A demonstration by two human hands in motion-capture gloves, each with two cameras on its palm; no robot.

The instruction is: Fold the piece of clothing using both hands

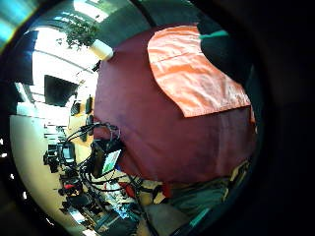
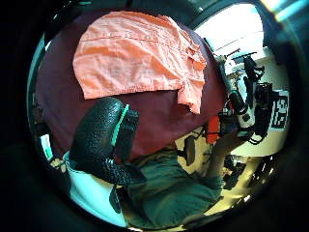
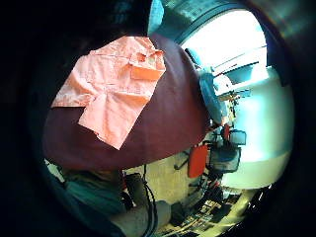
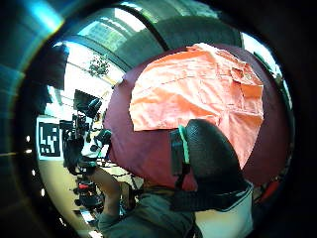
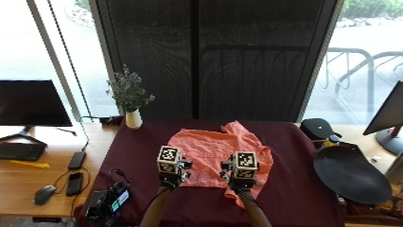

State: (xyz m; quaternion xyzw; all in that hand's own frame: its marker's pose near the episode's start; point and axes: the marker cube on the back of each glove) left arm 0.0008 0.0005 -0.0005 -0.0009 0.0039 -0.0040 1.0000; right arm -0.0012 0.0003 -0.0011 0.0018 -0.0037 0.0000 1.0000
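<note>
A salmon-orange shirt (image 5: pixel 217 153) lies spread and rumpled at the centre of the frame on a table covered with a dark maroon cloth (image 5: pixel 296 189). One sleeve points toward the lower edge of the frame, below the right hand. The left hand (image 5: pixel 169 171) and the right hand (image 5: pixel 240 174) are raised over the near edge of the shirt, side by side just below centre frame, forearms running down to the lower edge. In the palm views the shirt lies flat on the cloth, apart from the gloved fingers (image 2: pixel 104 140), which curve loosely and enclose nothing; neither hand holds the fabric. A white vase of sprigs (image 5: pixel 133 118) stands at the cloth's far left corner, upper left of centre. A dark monitor (image 5: pixel 31 104) and a keyboard (image 5: pixel 19 151) occupy the wooden desk at the left edge. A round black chair seat (image 5: pixel 349 175) sits at lower right.
</note>
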